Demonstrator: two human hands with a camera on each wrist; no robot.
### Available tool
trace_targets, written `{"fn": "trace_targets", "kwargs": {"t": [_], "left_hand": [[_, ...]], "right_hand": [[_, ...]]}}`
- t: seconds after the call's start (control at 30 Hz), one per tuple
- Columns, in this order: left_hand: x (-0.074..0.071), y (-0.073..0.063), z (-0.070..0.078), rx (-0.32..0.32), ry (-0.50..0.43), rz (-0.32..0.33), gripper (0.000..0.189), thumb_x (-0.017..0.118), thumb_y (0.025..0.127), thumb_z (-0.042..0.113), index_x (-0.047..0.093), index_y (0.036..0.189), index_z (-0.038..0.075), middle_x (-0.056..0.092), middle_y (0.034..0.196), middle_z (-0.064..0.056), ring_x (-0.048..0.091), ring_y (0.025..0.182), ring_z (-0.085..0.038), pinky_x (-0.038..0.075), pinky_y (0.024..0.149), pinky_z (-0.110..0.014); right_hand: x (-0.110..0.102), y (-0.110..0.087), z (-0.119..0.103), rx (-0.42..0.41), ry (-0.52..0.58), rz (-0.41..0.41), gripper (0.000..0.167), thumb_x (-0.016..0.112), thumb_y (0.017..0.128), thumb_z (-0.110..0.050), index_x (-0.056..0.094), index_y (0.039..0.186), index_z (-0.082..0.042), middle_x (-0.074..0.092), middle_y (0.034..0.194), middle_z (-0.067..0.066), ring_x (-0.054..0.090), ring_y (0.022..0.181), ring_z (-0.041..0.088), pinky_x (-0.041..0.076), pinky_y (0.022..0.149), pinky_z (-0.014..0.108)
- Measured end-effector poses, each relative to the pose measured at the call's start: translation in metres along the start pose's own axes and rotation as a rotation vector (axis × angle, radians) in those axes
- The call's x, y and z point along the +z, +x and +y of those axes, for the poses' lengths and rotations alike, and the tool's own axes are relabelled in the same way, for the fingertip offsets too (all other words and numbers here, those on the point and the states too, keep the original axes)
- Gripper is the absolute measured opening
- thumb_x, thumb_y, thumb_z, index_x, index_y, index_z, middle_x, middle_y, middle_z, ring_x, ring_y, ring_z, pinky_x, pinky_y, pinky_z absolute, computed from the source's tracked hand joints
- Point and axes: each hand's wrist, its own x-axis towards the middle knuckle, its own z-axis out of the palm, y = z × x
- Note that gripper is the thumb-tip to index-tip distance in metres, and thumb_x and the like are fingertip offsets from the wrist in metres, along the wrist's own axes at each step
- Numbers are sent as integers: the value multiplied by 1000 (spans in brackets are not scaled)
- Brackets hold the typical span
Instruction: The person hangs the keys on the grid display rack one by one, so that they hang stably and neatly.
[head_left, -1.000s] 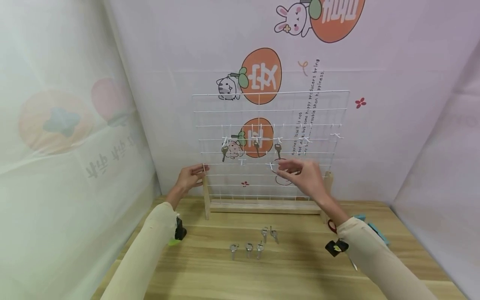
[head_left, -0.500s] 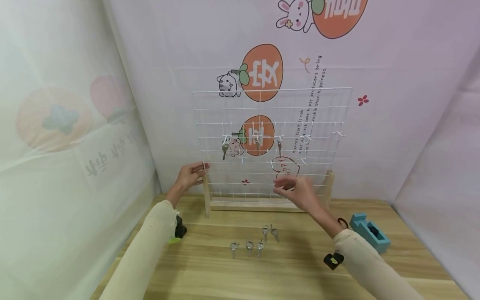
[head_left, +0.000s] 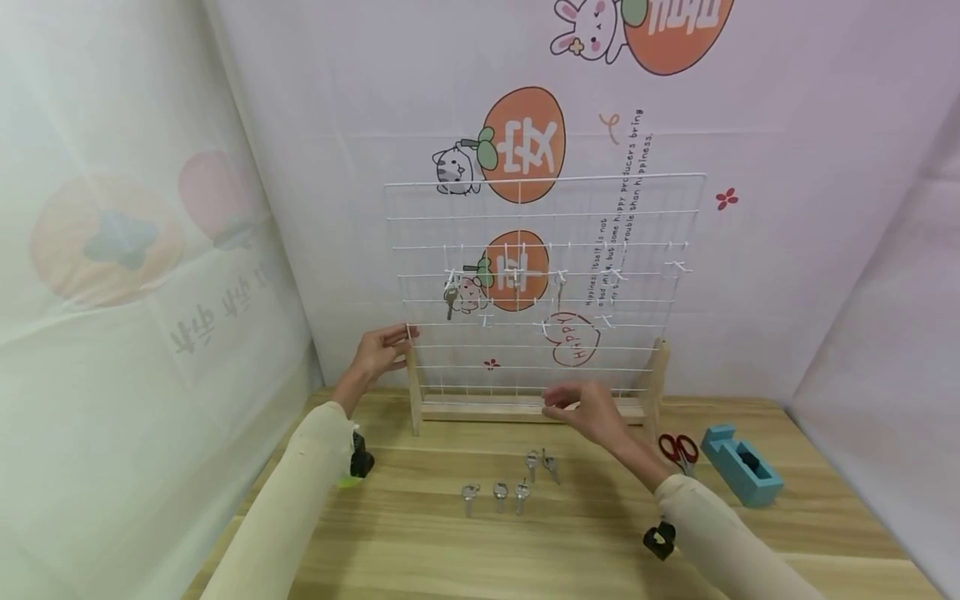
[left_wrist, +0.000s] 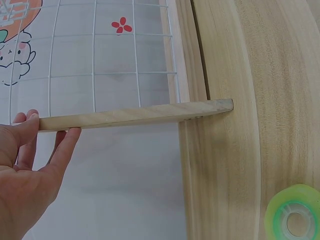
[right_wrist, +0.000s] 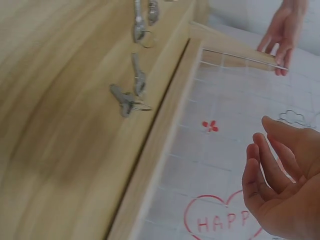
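"Looking at the left hand [left_wrist: 37, 170], can you tell me what it holds?"

"Yes. It pinches the upper end of the left post [left_wrist: 135, 116], a wooden part of the wire rack [head_left: 480, 413]. The thumb and the fingers press the wood from different sides, so the space between them is only as wide as the post."

"And the right hand [head_left: 588, 412]?"

"It is in the air, in front of the lower part of the rack. Its fingers are softly bent, and the thumb stands apart from their tips. I see nothing held in this gap."

"Where are the keys, compared with these fingers?"

"Five loose keys [head_left: 500, 492] lie on the wooden table [head_left: 420, 550]. In the head view they are lower than the right fingertips and mostly to the left. Two of them lie nearer to the rack and to the fingers; the other three make a row nearer to the person. The right wrist view shows the fingers well apart from them all."

"Do other keys hang?"

"Three hanging keys [head_left: 450, 300] are in one row on the white hooks [head_left: 617, 274], higher than both hands."

"And at the sides?"

"Red-handled scissors [head_left: 678, 451] and a blue holder [head_left: 738, 479] are on the table, to the right of the right hand. A roll of green tape [left_wrist: 279, 210] lies on the left side."
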Motion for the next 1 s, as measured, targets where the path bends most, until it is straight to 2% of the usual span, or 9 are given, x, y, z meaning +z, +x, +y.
{"fn": "trace_targets", "kwargs": {"t": [0.17,0.33,0.53,0.67,0.83,1.0], "left_hand": [[1,-1,1,1,3,0,43,56,107,1,55,149,3,57,149,-16,53,140,-34,52,106,-52],[1,-2,2,0,4,4,42,57,106,1,56,149,3,58,149,-16,54,139,-33,52,106,-52],[1,-2,2,-1,11,11,42,57,106,2,57,148,3,59,148,-16,54,138,-33,53,105,-53],[1,-2,1,-2,-2,8,41,58,106,2,57,147,3,58,148,-17,54,139,-33,52,106,-53],[1,-2,2,-3,-12,12,41,58,106,1,57,147,2,58,148,-17,54,138,-34,52,106,-53],[1,-2,2,-5,-10,13,41,58,106,0,58,146,2,58,148,-17,54,138,-34,52,105,-53]], "right_hand": [[10,-6,11,54,-12,-20,16,84,88,-10,81,103,-8,79,93,5,75,83,19,61,72,29],[19,-11,19,92,20,-62,18,83,89,-7,79,105,-4,79,97,8,74,88,22,62,74,28],[30,-18,26,88,7,-90,16,83,88,-7,78,104,-4,78,98,10,75,88,24,63,75,30],[38,-23,34,84,-12,-104,17,83,88,-6,78,104,-2,79,98,10,74,89,26,63,78,40],[46,-28,39,64,33,-108,18,82,87,0,77,103,3,78,98,15,74,90,33,63,80,48],[53,-29,41,38,51,-110,15,81,86,2,76,100,6,77,98,19,74,89,38,64,76,46]]}}
